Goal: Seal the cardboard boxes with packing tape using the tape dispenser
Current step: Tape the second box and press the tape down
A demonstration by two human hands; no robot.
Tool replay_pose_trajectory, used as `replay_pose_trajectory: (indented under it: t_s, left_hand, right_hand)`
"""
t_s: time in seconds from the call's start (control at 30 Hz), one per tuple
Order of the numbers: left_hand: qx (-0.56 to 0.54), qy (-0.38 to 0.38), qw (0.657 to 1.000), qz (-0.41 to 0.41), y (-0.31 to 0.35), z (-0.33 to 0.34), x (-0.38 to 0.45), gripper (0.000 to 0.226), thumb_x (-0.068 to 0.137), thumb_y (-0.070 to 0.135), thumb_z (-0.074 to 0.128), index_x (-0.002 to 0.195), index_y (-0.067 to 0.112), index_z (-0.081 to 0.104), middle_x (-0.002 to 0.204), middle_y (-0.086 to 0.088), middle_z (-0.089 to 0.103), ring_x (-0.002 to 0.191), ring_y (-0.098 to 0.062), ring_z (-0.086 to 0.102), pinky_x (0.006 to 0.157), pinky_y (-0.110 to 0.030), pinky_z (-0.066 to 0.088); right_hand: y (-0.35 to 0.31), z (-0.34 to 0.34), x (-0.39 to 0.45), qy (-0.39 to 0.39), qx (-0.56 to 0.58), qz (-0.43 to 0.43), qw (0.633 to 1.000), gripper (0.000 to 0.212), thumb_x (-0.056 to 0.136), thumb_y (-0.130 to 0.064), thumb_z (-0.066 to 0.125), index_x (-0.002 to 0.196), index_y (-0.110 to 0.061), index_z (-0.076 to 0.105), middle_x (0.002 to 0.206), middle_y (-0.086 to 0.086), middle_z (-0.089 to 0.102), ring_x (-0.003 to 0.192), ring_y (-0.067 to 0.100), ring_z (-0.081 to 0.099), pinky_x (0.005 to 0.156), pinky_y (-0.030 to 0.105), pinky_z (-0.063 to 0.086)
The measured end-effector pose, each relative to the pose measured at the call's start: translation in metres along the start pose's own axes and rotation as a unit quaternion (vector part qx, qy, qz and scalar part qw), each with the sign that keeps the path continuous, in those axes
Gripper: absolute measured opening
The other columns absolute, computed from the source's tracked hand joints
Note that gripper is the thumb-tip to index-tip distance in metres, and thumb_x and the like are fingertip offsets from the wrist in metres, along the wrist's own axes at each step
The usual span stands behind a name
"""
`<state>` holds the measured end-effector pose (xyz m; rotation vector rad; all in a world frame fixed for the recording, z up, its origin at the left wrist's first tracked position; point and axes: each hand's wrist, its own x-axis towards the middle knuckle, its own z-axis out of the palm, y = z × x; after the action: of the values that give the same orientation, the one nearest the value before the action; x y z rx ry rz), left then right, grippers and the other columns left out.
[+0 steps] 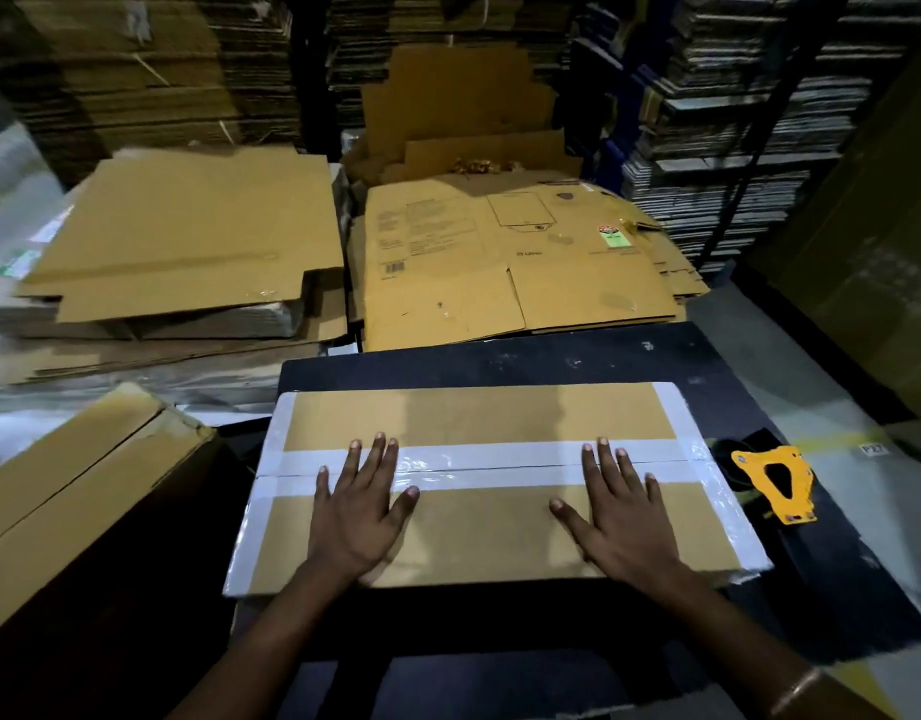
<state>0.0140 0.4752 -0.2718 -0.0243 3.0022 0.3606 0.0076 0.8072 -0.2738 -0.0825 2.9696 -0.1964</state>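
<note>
A brown cardboard box [479,413] lies on a dark table [551,356], its top flaps closed. White tape [489,462] runs along the centre seam and down both side edges. My left hand [357,504] lies flat on the box's left half, fingers spread and straight across the tape. My right hand [616,504] presses flat on the right half the same way. The yellow tape dispenser [775,483] rests on the table just right of the box, apart from both hands.
A long cardboard box [79,485] stands at the left of the table. Flattened cartons [188,236] and printed cartons [505,262] are stacked beyond the table's far edge. Shelves of folded cardboard [733,111] fill the background. Pale floor shows at the right.
</note>
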Motion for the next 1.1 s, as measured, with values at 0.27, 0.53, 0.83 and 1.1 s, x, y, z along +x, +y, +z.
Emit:
replay_pose_trajectory:
  t_s: [0.27,0.53,0.83,1.1]
  left_hand:
    - [0.001,0.035,0.998,0.046,0.011,0.006,-0.004,0.063,0.098,0.059,0.011,0.155,0.040,0.025,0.163,0.013,0.021,0.152,-0.024,0.018,0.115,-0.059,0.019]
    - [-0.057,0.034,0.996,0.052,0.009,0.001,-0.005,0.061,0.097,0.063,0.021,0.154,0.043,0.025,0.161,0.020,0.013,0.153,-0.011,0.005,0.120,-0.049,0.007]
    - [-0.139,0.253,0.932,-0.218,-0.043,-0.024,-0.035,0.054,0.083,0.033,0.048,0.126,0.002,0.061,0.124,-0.019,0.064,0.113,-0.039,0.061,0.096,-0.048,0.045]
    - [-0.421,0.206,0.822,-0.322,-0.079,0.002,-0.072,0.033,0.103,0.028,0.050,0.131,0.017,0.064,0.129,-0.013,0.065,0.120,-0.034,0.059,0.099,-0.037,0.045]
  right_hand:
    - [0.006,-0.014,0.029,-0.017,-0.007,-0.011,1.000,0.104,0.076,-0.088,-0.002,0.159,-0.026,-0.011,0.164,-0.009,-0.019,0.153,0.014,-0.012,0.124,0.045,0.002]
    - [-0.069,0.001,0.014,0.001,0.046,-0.001,0.999,0.108,0.076,-0.088,-0.006,0.159,-0.020,-0.009,0.165,0.005,-0.019,0.153,0.025,-0.014,0.123,0.050,0.000]
    - [-0.078,0.006,0.005,0.005,0.029,-0.094,0.995,0.083,0.084,-0.080,0.009,0.156,-0.042,-0.006,0.162,-0.014,-0.021,0.153,0.013,-0.014,0.122,0.048,-0.003]
    - [-0.126,0.013,0.003,-0.025,0.014,-0.183,0.983,0.100,0.077,-0.085,-0.005,0.158,-0.028,-0.012,0.162,-0.009,-0.023,0.152,0.019,-0.017,0.121,0.048,-0.004]
